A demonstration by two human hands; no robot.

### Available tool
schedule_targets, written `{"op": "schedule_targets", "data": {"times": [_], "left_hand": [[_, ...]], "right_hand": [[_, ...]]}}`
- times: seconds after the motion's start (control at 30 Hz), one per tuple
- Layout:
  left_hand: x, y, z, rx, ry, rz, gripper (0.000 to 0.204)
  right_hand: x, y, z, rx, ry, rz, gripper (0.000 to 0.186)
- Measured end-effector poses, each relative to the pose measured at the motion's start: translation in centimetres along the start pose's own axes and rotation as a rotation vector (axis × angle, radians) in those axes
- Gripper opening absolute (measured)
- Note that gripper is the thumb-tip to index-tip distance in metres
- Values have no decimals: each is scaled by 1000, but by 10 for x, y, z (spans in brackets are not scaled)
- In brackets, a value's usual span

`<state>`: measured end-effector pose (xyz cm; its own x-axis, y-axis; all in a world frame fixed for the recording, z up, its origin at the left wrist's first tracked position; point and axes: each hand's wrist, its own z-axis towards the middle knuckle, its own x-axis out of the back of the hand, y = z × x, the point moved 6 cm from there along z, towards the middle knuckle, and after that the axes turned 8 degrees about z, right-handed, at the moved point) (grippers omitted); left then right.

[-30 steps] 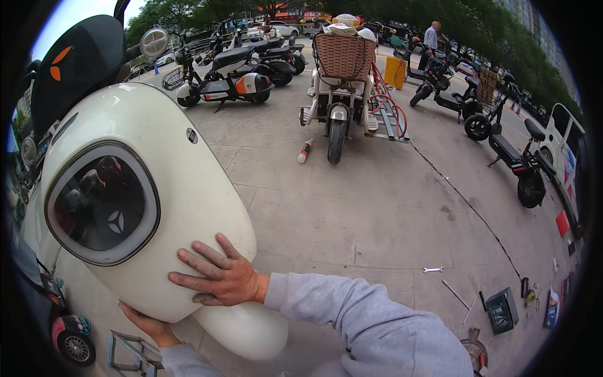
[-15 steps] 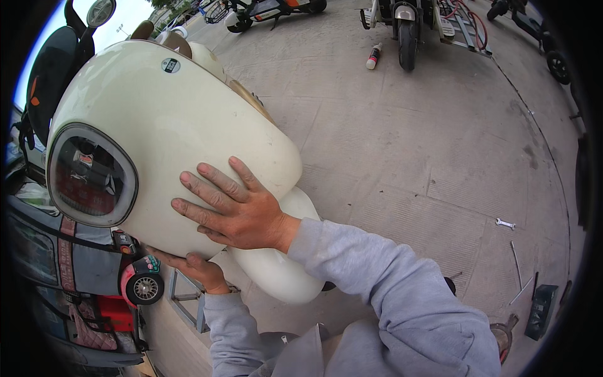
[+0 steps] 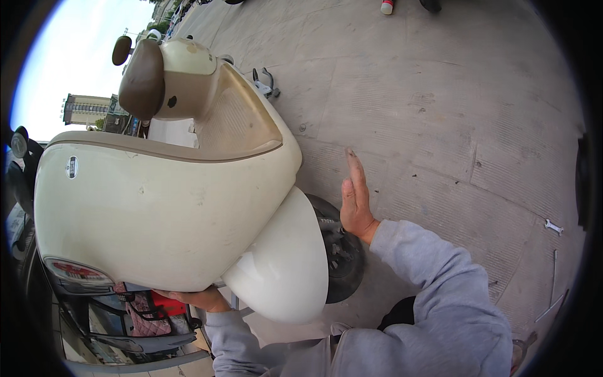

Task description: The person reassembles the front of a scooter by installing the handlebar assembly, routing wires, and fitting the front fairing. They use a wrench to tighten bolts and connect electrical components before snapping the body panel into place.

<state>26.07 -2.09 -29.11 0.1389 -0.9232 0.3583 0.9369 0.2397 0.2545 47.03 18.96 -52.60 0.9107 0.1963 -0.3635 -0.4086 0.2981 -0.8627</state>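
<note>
A cream scooter's large front panel (image 3: 169, 207) fills the left side, tilted toward me. Its headlight (image 3: 78, 271) shows at the lower left corner. Below the panel's right end is a glossy white front fender (image 3: 286, 261), with the black wheel (image 3: 344, 257) partly hidden behind it. My left hand (image 3: 204, 299) touches the panel's lower edge beside the headlight, its fingers stretched out along the underside and partly hidden. Off the scooter, my right hand (image 3: 358, 204) is raised just right of the wheel. Seen edge-on, it has straight fingers and holds nothing.
The brown seat (image 3: 141, 78) and tan footboard (image 3: 232, 122) lie behind the panel. A wrench (image 3: 553, 227) and thin metal rods (image 3: 554, 276) are on the paving at right. A vehicle with a red part (image 3: 168, 304) stands at lower left.
My right hand has come off the front panel and moved right, into the air. The left hand stays at the lower edge. The view has shifted, showing the seat, footboard and more of the wheel.
</note>
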Motion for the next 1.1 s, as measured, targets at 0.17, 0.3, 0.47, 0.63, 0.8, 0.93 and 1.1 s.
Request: {"op": "schedule_targets", "data": {"times": [0.17,0.3,0.47,0.63,0.8,0.93,1.1], "left_hand": [[-1,6,1,-285,-99,457,63],[10,-14,-5,-266,-128,557,61],[22,-61,-12,-44,-255,431,56],[33,-78,-15,19,-272,423,54],[26,-85,-12,437,-221,-415,56],[22,-84,-6,516,-111,-539,55],[19,-73,1,363,-169,-340,52]], "right_hand": [[-94,9,42,77,140,295,68],[-84,19,48,42,172,335,73],[-45,23,39,2,41,288,85],[-84,-13,26,314,-331,88,102],[-96,-14,29,211,-275,-58,115],[-104,-8,31,202,-273,76,123],[-103,-4,38,179,-321,-4,134]]}}
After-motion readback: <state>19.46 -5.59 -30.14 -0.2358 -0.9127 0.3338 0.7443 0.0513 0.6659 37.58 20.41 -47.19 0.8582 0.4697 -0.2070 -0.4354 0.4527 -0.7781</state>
